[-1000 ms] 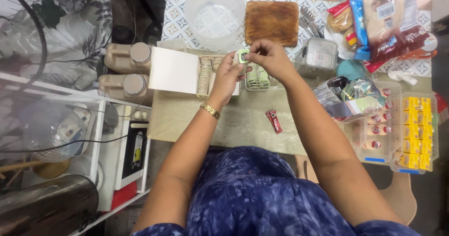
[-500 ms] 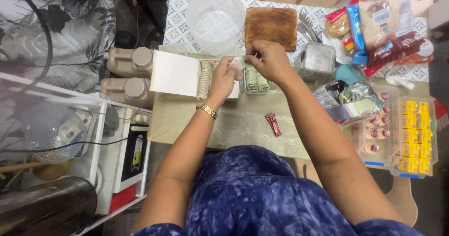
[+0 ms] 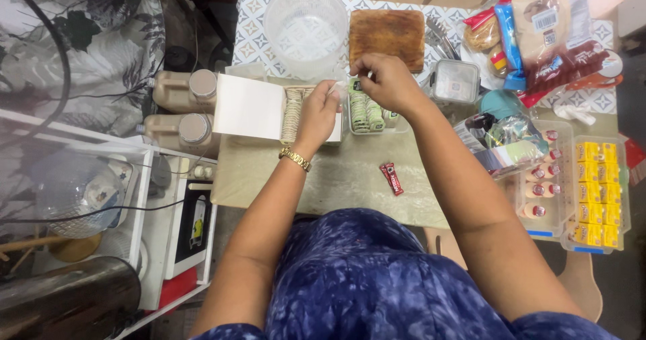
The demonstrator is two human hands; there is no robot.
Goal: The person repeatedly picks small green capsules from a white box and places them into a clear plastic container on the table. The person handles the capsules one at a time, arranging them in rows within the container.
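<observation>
green packets [image 3: 365,112] sit on edge in a clear tray [image 3: 398,126], center of the table, 12 o'clock from the body. right hand [image 3: 385,81] is bent over the tray's top end, fingertips pinched on something small, can't tell what. left hand [image 3: 317,112] rests on the open box [image 3: 252,106] of tan discs at 9 o'clock of the tray, fingers curled, grip unclear. red sachet [image 3: 391,178] lies at 6 o'clock. yellow cartons [image 3: 597,192] at 3 o'clock, bread bags [image 3: 538,34] at 2.
</observation>
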